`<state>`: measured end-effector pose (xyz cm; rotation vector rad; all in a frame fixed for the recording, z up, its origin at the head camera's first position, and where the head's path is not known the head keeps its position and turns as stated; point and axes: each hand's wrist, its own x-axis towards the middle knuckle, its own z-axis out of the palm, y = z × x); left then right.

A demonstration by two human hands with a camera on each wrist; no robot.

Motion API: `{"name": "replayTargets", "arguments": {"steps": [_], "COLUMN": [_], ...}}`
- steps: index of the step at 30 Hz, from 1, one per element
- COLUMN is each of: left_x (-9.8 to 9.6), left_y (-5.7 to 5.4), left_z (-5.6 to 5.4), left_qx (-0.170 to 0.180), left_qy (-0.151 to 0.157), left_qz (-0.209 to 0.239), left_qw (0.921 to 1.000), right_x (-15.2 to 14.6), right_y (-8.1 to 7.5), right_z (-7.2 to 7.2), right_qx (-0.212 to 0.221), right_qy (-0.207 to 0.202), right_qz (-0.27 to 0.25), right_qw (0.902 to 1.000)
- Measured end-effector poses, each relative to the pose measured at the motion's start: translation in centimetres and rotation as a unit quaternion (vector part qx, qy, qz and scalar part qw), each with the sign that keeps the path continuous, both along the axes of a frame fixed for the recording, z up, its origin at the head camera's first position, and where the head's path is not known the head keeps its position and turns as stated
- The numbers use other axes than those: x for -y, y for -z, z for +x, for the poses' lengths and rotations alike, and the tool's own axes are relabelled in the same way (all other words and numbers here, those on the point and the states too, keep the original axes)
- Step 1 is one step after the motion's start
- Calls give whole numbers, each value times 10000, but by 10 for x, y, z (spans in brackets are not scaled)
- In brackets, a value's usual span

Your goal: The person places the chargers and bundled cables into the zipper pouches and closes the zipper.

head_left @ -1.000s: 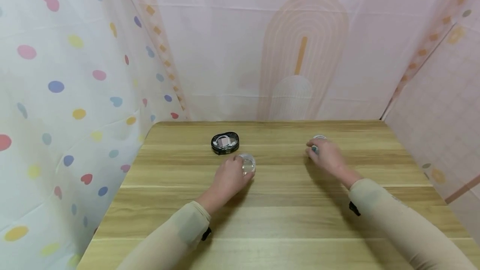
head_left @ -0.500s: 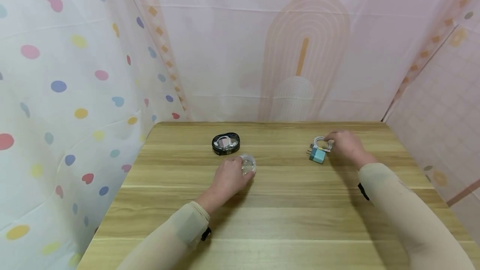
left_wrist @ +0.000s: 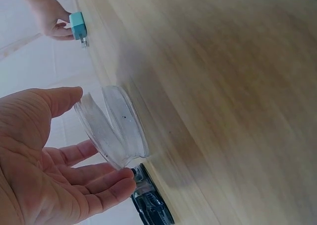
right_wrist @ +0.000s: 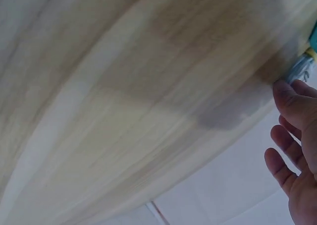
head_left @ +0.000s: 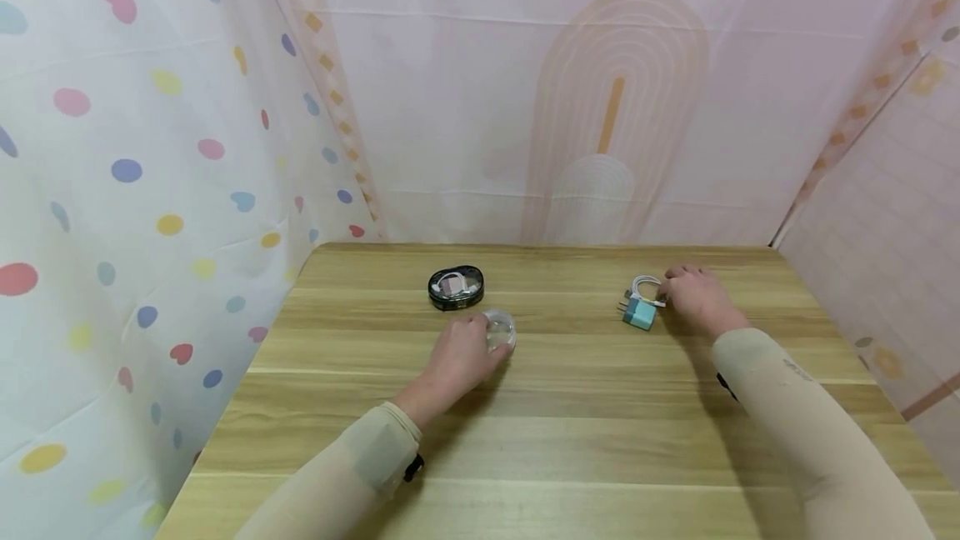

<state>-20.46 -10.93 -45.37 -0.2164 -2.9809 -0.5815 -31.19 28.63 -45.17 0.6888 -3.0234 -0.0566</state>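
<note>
My left hand [head_left: 459, 350] holds a small clear round zip case [head_left: 500, 330] by its rim, thumb on one side and fingertips on the other. In the left wrist view the clear case [left_wrist: 120, 123] gapes along its zip, and nothing shows inside. At the right, my right hand [head_left: 699, 298] pinches the edge of a coiled white cable [head_left: 642, 280] between thumb and forefinger. The other fingers are loosely bent in the right wrist view. A teal plug charger [head_left: 640, 313] lies against the coil, prongs pointing left.
A black-edged oval zip case [head_left: 456, 288] with a clear top stands behind the left hand. White earphones or cable and a pinkish piece show through it. The wooden table [head_left: 555, 448] ends at a hanging pale curtain [head_left: 450, 107].
My right hand has moved off the charger to the right side of the cable coil, so charger and cable now show. The left hand keeps its hold on the clear case.
</note>
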Motion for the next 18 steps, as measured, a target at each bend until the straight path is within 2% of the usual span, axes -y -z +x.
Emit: {"name": "replayTargets", "arguments": {"steps": [4,9,18], "left_x": [0,1,3], "left_y": [1,1,1], "left_z": [0,0,-2], "left_qx": [-40,-34,-136], "left_qy": [8,38,140], "left_qz": [-6,-18,-143], "left_qw": [10000,10000,9997], "right_x": [-3,-8,-18], "right_y": [3,3,1], "right_z": [-1,2,5], "right_qx": [-125,58,11], "right_qy": [18,127,31], "right_qz": [-31,-371,-229], "right_qw": [9999,9992,9997]}}
